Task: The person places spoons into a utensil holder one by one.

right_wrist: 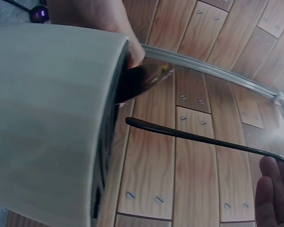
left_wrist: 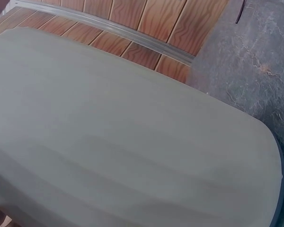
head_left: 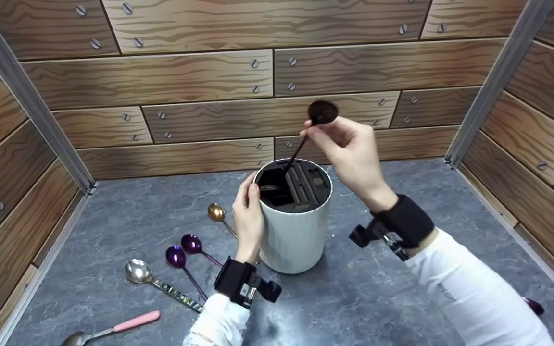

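Head view shows my right hand (head_left: 354, 154) pinching a dark spoon (head_left: 308, 134) just under its bowl, bowl up, handle slanting down and left so its tip stands at the open compartment of the white holder (head_left: 296, 226). The spoon's long axis runs nearly straight into that opening, directly below my fingers. My left hand (head_left: 248, 218) wraps the holder's near-left side, fingers curled over the rim. The right wrist view shows the thin handle's tip close to the holder's mouth, apparently just outside it.
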Demonstrator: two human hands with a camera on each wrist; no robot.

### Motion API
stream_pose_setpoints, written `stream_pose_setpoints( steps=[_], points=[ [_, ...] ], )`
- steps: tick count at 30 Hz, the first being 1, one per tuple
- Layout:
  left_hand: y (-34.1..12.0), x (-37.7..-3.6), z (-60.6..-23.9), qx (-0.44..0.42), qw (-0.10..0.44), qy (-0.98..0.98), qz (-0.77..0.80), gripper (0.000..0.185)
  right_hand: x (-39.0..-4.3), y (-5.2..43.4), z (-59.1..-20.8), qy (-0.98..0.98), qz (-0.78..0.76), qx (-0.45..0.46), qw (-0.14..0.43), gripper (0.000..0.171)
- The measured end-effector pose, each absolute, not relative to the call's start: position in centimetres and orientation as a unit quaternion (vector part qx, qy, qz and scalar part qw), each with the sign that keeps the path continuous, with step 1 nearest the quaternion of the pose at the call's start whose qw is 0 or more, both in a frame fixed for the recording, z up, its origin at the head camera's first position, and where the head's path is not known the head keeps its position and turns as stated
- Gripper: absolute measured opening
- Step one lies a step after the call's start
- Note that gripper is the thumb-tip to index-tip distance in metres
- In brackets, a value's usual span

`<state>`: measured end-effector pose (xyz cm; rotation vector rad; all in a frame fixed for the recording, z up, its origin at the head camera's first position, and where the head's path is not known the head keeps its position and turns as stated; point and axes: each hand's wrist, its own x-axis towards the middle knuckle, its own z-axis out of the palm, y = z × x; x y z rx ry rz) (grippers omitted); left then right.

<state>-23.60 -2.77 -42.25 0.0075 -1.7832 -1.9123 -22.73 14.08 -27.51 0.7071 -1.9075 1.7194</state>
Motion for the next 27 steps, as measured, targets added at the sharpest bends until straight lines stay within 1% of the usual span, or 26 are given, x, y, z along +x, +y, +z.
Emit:
stream_pose_setpoints(
  steps=[8, 15, 21, 27],
  points=[
    [-2.6, -23.6, -42.2, 0.007, 0.253, -0.659, -0.708, 0.037, -24.1, 13.6, -28.8, -0.733, 0.595, 0.262, 0.198, 0.012],
    [-2.9, -23.5, -42.1, 0.004, 0.263, -0.662, -0.702, 0.036, -24.7, 12.9, -29.4, -0.756, 0.576, 0.257, 0.175, 0.012],
    [-2.9, -23.6, -42.3, -0.001, 0.269, -0.666, -0.696, 0.036, -25.3, 12.7, -30.2, -0.796, 0.522, 0.263, 0.158, 0.011],
    [-2.7, -23.7, -42.3, 0.003, 0.260, -0.666, -0.700, 0.036, -25.8, 13.0, -31.0, -0.840, 0.444, 0.273, 0.151, 0.010]
  ],
)
